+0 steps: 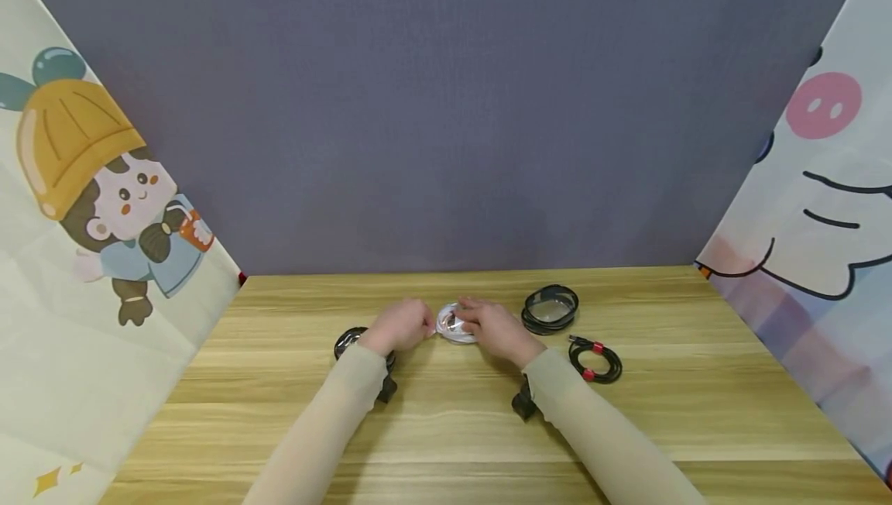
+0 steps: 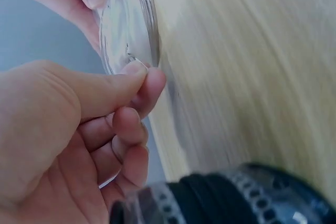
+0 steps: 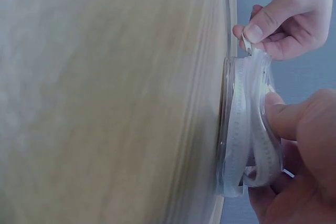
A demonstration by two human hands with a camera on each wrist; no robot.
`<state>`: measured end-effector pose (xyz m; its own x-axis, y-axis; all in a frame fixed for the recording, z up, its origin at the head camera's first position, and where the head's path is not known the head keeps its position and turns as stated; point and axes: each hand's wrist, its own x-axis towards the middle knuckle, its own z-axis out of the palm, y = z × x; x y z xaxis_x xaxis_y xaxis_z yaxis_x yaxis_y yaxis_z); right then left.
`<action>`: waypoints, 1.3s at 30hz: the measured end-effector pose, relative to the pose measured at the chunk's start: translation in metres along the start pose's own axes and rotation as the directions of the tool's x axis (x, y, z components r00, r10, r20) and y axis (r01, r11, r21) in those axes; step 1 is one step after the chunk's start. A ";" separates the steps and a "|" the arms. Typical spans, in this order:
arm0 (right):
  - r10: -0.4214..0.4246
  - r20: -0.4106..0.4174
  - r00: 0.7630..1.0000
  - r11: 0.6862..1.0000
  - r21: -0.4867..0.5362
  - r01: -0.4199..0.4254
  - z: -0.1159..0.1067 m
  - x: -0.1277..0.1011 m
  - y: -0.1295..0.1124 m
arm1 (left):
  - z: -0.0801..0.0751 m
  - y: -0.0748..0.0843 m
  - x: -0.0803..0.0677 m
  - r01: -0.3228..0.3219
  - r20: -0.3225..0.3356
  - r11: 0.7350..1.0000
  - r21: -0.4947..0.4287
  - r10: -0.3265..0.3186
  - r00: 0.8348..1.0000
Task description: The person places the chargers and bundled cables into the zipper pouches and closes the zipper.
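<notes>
A small round clear pouch [image 1: 448, 332] with a white zipper round its rim stands between both hands at the middle of the table. My left hand [image 1: 403, 324] pinches the zipper pull [image 3: 247, 43] between thumb and index finger, its other fingers curled. On the opposite side, my right hand [image 1: 496, 330] grips the pouch, thumb on the near face and fingers behind it, as the right wrist view shows. The zipper's two white bands [image 3: 258, 129] stand apart along part of the rim. What lies inside the pouch is hard to make out.
A black-rimmed clear round pouch [image 1: 346, 338] lies partly under my left wrist. To the right are another black-rimmed round pouch [image 1: 550, 309] and a coiled black cable [image 1: 612, 365] with red ties. A grey panel [image 1: 446, 118] stands behind the wooden table [image 1: 453, 443].
</notes>
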<state>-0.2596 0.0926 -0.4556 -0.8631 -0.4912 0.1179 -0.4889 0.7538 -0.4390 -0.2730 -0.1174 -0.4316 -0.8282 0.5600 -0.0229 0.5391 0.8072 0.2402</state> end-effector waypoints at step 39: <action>-0.155 0.013 0.988 0.988 0.000 0.155 -0.021 -0.016 -0.004 | 0.006 -0.010 0.017 0.259 -0.146 0.956 -0.139 -0.278 0.949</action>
<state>-0.2460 0.1067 -0.4374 -0.7752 -0.6076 0.1729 -0.6167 0.6687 -0.4154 -0.2911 -0.1146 -0.4403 -0.9587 0.2795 0.0532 0.2796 0.8905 0.3589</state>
